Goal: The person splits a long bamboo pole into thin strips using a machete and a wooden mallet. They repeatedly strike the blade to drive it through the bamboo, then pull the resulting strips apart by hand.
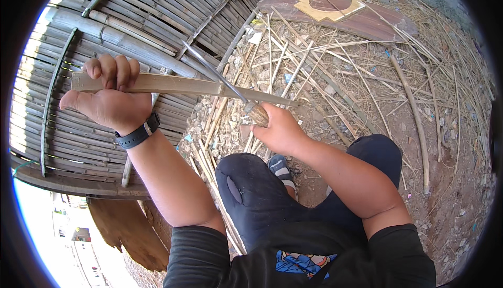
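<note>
My left hand (112, 96), with a black watch on its wrist, is closed round a split bamboo strip (173, 84) near its wide left end. The strip runs almost level to the right and narrows toward its far tip. In my right hand (283, 131) is a knife, its wooden handle (257, 114) gripped in closed fingers. The knife's long thin blade (209, 67) points up and left, crossing the strip right of its middle. Whether the edge bites into the bamboo cannot be made out.
A bamboo slat wall (141, 20) rises on the left. Thin bamboo strips (293, 73) and shavings litter the ground ahead. At the back lies a brown board (283, 5) with a yellow frame (359, 6) on it. A long stick (411, 104) lies at right. My knees are bent below.
</note>
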